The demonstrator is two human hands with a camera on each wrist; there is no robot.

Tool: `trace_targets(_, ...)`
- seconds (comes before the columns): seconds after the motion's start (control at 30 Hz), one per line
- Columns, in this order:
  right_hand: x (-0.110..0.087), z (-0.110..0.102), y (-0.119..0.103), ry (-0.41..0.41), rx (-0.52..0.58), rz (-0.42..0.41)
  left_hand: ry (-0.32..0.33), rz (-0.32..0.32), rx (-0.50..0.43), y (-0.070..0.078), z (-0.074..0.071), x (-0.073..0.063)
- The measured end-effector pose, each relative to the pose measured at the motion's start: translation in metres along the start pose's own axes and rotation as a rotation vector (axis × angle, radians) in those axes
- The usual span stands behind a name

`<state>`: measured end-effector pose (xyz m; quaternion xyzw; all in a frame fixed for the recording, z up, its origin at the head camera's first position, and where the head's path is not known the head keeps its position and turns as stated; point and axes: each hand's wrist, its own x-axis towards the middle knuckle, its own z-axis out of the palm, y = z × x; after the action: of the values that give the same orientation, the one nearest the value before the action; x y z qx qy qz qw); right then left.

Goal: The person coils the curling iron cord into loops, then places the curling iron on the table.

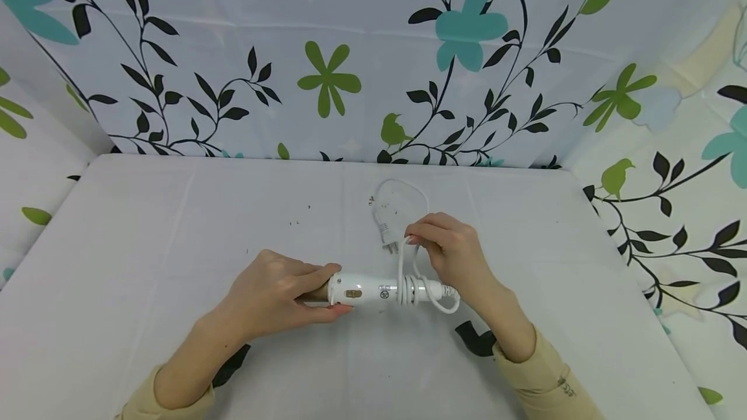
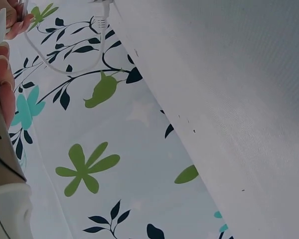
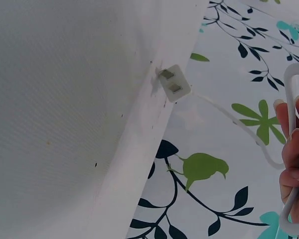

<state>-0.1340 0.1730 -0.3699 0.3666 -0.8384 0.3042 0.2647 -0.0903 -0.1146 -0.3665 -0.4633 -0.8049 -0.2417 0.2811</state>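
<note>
A white hair straightener (image 1: 367, 289) with a brown-gold barrel lies crosswise in front of me. My left hand (image 1: 280, 290) grips it where barrel and handle meet, thumb above and fingers below. Small dark holes dot the barrel (image 2: 2, 144) in the left wrist view, and its far end is white. The white cord (image 1: 406, 291) is looped round the handle's right end. My right hand (image 1: 452, 251) pinches a raised loop of that cord between thumb and fingers. Past the hands, the cord's plug (image 1: 389, 238) shows its pins, with a loose loop behind it.
A white-covered table (image 1: 175, 225) carries all this, with small dark crumbs scattered toward the back. A printed curtain (image 1: 233, 37) with leaves, birds and flowers rises behind the table and along its sides. Black straps (image 1: 475, 340) hang near both wrists.
</note>
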Motion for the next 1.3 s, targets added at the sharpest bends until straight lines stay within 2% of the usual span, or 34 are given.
trace_targets(0.17,0.0,0.001,0.001,-0.012,-0.013,-0.008,0.027,0.014,0.002,0.0,0.0,0.001)
trace_targets(0.4,0.001,0.0,-0.003,-0.026,-0.038,-0.071,0.067,0.01,0.009,0.001,0.0,0.001)
trace_targets(0.73,0.0,0.0,-0.007,-0.074,0.034,-0.011,0.088,0.001,0.041,0.001,-0.001,0.002)
trace_targets(1.0,-0.002,-0.001,-0.006,-0.107,0.058,0.013,0.142,-0.046,0.094,0.002,-0.001,0.004)
trace_targets(1.13,-0.003,0.0,-0.009,-0.174,0.067,0.073,0.155,-0.078,0.102,0.004,-0.002,0.005)
trace_targets(1.23,-0.004,0.0,-0.013,-0.22,0.078,0.14,0.152,-0.127,0.096,0.005,-0.002,0.005)
trace_targets(1.3,-0.005,0.0,-0.014,-0.239,0.061,0.146,0.154,-0.16,0.086,0.005,-0.002,0.005)
